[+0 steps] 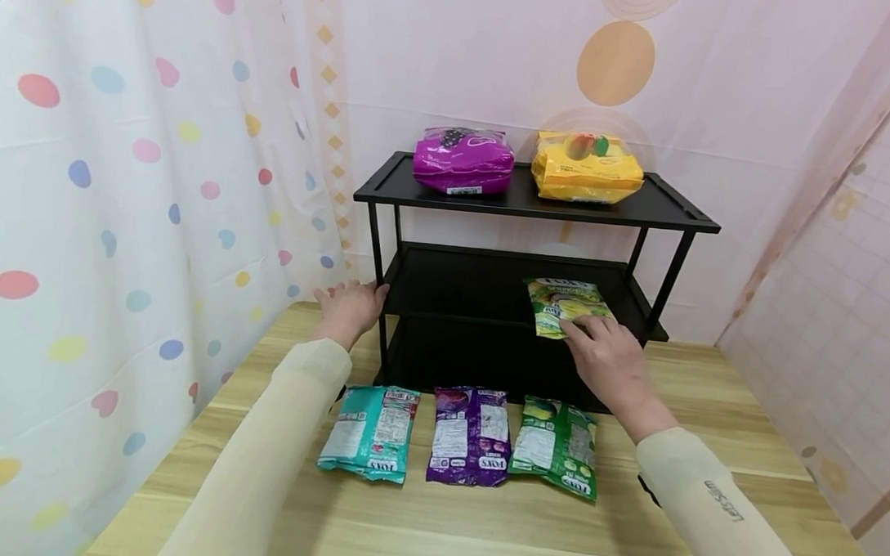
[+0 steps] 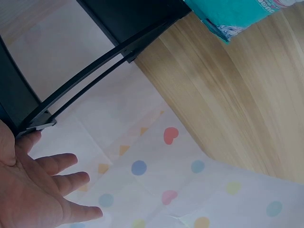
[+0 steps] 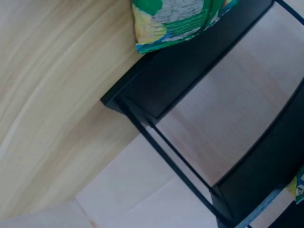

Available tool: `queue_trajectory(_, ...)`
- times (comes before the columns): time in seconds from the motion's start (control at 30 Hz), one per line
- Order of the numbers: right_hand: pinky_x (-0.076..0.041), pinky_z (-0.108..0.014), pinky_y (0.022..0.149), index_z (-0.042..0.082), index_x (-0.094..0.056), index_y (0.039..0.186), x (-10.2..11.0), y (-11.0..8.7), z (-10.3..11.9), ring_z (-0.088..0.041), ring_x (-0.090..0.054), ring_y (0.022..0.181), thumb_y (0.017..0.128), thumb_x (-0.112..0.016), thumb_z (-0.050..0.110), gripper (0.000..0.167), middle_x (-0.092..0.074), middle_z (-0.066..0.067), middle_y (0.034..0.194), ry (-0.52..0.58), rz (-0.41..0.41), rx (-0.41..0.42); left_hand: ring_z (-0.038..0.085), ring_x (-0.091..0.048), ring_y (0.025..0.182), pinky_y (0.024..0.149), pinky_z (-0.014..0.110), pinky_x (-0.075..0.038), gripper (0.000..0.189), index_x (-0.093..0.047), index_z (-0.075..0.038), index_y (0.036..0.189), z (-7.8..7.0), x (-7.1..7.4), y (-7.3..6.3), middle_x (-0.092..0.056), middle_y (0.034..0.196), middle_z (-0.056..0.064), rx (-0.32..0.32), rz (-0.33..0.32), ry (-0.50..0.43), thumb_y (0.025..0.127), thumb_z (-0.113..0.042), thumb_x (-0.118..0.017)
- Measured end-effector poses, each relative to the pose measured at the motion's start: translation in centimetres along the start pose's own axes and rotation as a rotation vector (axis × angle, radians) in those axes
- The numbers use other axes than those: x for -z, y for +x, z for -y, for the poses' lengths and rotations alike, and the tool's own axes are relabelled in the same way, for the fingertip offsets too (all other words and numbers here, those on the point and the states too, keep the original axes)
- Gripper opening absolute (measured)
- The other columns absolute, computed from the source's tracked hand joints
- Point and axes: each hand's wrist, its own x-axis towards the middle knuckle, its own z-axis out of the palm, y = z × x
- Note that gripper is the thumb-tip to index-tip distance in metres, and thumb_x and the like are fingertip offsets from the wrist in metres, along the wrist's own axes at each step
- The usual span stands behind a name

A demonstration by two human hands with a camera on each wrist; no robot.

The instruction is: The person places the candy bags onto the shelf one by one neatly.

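Note:
My right hand (image 1: 610, 361) pinches the near edge of a yellow-green FOX'S candy bag (image 1: 558, 298), which is over the right part of the rack's middle shelf. In the right wrist view only a corner of that bag (image 3: 299, 186) shows, and the hand itself is out of sight. My left hand (image 1: 346, 311) touches the left side of the black three-tier rack (image 1: 463, 283) at middle-shelf height. Seen from the left wrist, three fingers (image 2: 66, 183) are spread and fairly straight beside the rack's edge.
On the top shelf stand a purple bag (image 1: 464, 164) and a yellow bag (image 1: 587, 170). Before the rack, a teal bag (image 1: 369, 433), a purple FOX'S bag (image 1: 470, 436) and a green FOX'S bag (image 1: 555, 445) lie in a row on the wooden table (image 1: 377, 525). Patterned curtains (image 1: 145, 218) surround it.

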Motion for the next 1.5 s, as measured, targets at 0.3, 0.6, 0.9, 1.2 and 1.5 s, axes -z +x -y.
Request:
queue_trajectory(0.3,-0.055,-0.049,0.078,0.004,-0.069,0.121,-0.8,0.7,0.3,-0.039,-0.064,0.096,0.088,-0.074,0.004,0.033,-0.066,-0.018,0.111,0.0,0.095,-0.063,0.053,-0.034,0.133,0.104,0.078,-0.009,0.058,-0.051,-0.003,0.141,0.1,-0.1,0.1,-0.046,0.14,0.031,-0.007,-0.003,-0.013,0.109,-0.04,-0.021)
queue_trajectory(0.6,-0.051,-0.052,0.086,0.0,-0.062,0.128,-0.7,0.2,0.4,-0.041,-0.059,0.104,0.087,-0.074,0.01,0.044,-0.059,-0.024,0.119,0.019,0.141,-0.053,0.055,-0.034,0.132,0.104,0.077,-0.009,0.058,-0.05,-0.003,0.143,0.0,-0.1,0.0,-0.046,0.141,0.031,-0.004,-0.006,-0.01,0.109,-0.041,-0.021)
queue_trajectory(0.9,-0.053,-0.05,0.074,-0.003,-0.068,0.118,-1.1,-0.6,0.7,-0.039,-0.061,0.092,0.08,-0.077,0.005,0.04,-0.061,-0.023,0.108,0.033,0.027,-0.026,0.055,-0.035,0.131,0.104,0.077,-0.009,0.058,-0.05,-0.004,0.143,0.1,-0.2,0.1,-0.047,0.139,0.031,-0.003,-0.008,-0.014,0.109,-0.041,-0.022)
queue_trajectory(1.2,-0.052,-0.05,0.083,-0.004,-0.066,0.122,-1.2,-0.8,0.8,-0.041,-0.059,0.098,0.083,-0.076,0.007,0.041,-0.06,-0.024,0.112,0.026,0.068,-0.032,0.055,-0.035,0.131,0.104,0.076,-0.01,0.058,-0.049,-0.005,0.144,0.1,0.0,0.0,-0.046,0.141,0.03,0.004,-0.005,-0.026,0.109,-0.041,-0.021)
queue_trajectory(1.5,-0.051,-0.049,0.087,-0.003,-0.061,0.129,-1.0,-0.6,1.0,-0.041,-0.058,0.104,0.086,-0.074,0.007,0.047,-0.058,-0.025,0.119,0.003,0.154,-0.046,0.053,-0.033,0.134,0.105,0.076,-0.009,0.058,-0.048,-0.004,0.146,0.0,0.1,0.0,-0.044,0.144,0.03,-0.004,-0.008,-0.021,0.109,-0.04,-0.021)
